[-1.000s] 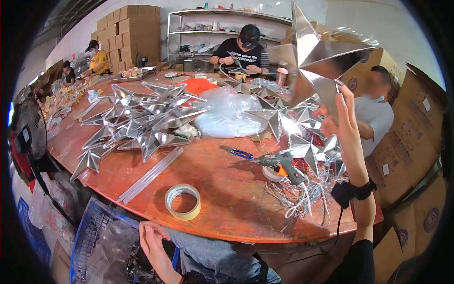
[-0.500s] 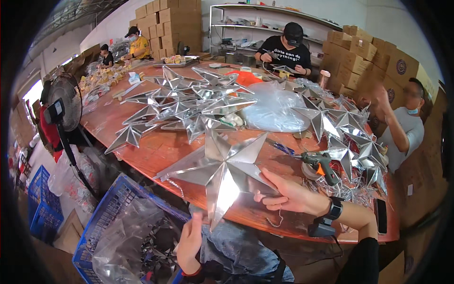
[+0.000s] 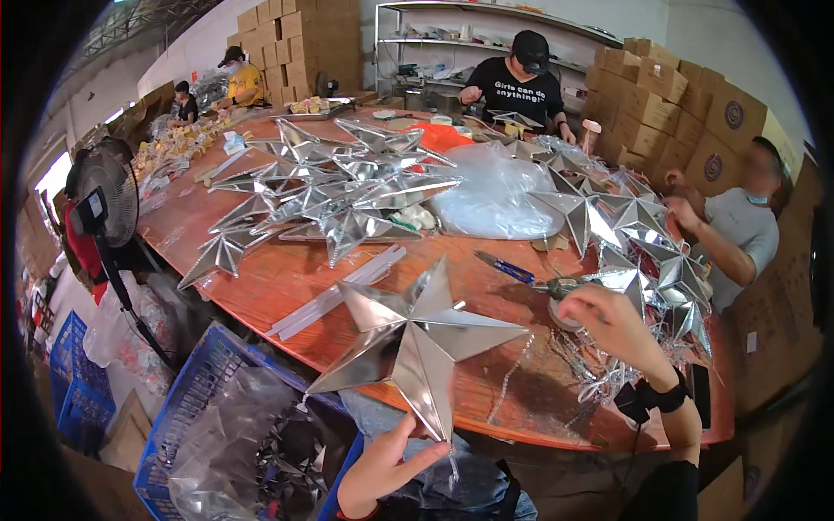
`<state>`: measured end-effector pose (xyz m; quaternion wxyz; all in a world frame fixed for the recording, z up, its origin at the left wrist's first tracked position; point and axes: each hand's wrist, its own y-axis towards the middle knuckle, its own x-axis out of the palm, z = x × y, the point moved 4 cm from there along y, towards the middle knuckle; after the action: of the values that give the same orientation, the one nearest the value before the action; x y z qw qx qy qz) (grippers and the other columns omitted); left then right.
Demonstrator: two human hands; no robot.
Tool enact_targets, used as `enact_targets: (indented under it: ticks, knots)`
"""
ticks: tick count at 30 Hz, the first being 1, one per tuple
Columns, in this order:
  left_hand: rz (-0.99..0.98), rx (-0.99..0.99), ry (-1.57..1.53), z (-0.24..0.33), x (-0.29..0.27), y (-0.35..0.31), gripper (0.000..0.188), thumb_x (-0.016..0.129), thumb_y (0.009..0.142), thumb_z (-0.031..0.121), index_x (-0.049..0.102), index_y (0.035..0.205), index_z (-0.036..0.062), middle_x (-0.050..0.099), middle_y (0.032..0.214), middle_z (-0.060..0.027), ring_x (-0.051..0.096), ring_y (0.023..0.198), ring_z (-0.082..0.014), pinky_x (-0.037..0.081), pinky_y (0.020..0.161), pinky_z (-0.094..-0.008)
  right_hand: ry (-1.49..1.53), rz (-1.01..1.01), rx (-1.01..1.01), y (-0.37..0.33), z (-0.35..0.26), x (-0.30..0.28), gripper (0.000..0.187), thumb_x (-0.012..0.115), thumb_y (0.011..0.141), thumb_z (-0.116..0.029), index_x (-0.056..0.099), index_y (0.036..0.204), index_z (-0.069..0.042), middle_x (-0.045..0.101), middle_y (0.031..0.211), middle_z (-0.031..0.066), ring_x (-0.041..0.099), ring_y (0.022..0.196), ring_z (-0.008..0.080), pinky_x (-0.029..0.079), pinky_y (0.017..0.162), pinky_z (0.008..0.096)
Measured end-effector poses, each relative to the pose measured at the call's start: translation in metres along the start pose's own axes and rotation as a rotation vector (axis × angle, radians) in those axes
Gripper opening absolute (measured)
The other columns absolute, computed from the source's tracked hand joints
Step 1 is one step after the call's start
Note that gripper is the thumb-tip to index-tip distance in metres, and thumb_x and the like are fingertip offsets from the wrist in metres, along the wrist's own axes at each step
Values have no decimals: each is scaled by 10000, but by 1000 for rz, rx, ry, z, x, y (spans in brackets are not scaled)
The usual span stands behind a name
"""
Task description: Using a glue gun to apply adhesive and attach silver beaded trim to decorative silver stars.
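A large silver foil star (image 3: 415,334) tilts over the table's near edge, its faceted front toward me. My left hand (image 3: 391,464) pinches its lowest point between thumb and fingers. A short silver strand hangs from that tip. At the right, my right hand (image 3: 608,326) is closed over the handle of a hot glue gun (image 3: 563,284); most of the gun is hidden behind the hand. Just beside the gun lies a roll of tape (image 3: 562,314), partly covered by my fingers. Blue-handled pliers (image 3: 506,267) rest left of the gun.
Many silver stars (image 3: 321,187) are heaped on the red table (image 3: 217,291), around a clear plastic bag (image 3: 495,195). Pale strips (image 3: 339,291) lie behind my star. A blue crate (image 3: 178,425) stands at lower left, a fan (image 3: 104,195) beyond it. Other people work around the table.
My right hand has left the star's side and moved right onto the glue gun. My left hand now grips the star's lower tip; the star has turned and sunk slightly, uncovering the pale strips.
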<state>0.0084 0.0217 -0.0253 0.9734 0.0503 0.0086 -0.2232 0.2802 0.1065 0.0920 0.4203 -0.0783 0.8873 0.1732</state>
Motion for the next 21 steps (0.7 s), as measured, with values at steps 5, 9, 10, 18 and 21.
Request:
enact_targets:
  ticks: [5,9,10,18,21]
  knots:
    - [-22,-95,-187,5,27,-6,313,409,959,228,557,922,-45,620,841,-106,582,860,-192,421,828,-317,-378,365,58,-35,67,-16,204,549,894,-176,541,900,28,588,848,160,574,711,259,433,623,331]
    - [63,-93,-205,13,40,-5,418,346,972,260,573,837,-63,614,830,-132,573,849,-218,416,837,-343,-400,269,173,-44,101,-5,360,644,842,-281,524,957,38,607,844,174,584,713,258,446,612,333]
    - [86,-81,-210,13,42,-5,418,344,972,256,571,833,-66,612,827,-135,572,842,-220,417,831,-343,-323,277,199,-41,107,-4,380,648,839,-292,525,972,42,613,840,165,582,718,233,444,615,323]
    - [354,-44,-162,9,45,-10,448,348,980,268,572,765,-56,601,757,-129,573,777,-222,427,778,-335,206,172,465,-27,122,-13,309,561,888,-198,505,1092,27,549,773,33,509,653,88,392,577,206]
    - [405,-3,-167,-6,43,-18,461,343,984,268,561,720,-41,595,728,-120,568,746,-218,429,750,-335,366,291,198,-29,81,-18,213,469,893,-138,507,1042,10,553,805,39,508,658,113,434,609,262]
